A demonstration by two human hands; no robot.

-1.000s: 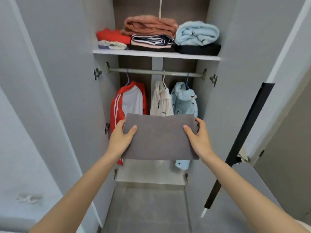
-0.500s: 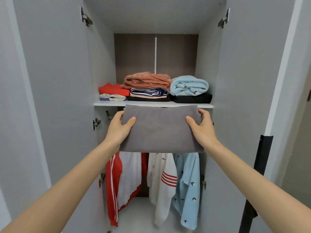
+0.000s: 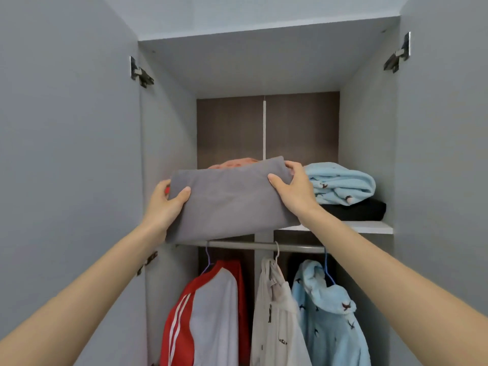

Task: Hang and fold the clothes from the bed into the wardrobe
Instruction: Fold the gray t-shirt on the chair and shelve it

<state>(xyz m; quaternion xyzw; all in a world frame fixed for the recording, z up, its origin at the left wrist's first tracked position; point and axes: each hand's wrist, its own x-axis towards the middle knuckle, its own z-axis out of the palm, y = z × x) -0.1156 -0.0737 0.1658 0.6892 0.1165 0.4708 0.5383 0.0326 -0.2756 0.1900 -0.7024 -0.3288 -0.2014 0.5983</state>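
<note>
Crosswise: folded grey garment [image 3: 227,204], long axis left-right, at shelf [image 3: 369,227]; left hand [image 3: 163,204], right hand [image 3: 295,191] fingers [image 3: 291,166] pinch ends.

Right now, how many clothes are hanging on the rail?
3: a red-and-white jacket on the left, a white top in the middle, a light blue hoodie on the right. More may hide behind them.

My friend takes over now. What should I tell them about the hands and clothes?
Left hand grips the left end of the folded grey cloth; right hand grips its right end.
The cloth is up at the white shelf, in front of a folded salmon garment; beside it a folded light blue fleece lies on a folded black garment.
Done: red and white jacket, cream top and light blue hooded top hang on the metal rail.
Left: lay the cloth on the shelf, let go. Bed not in view.
</note>
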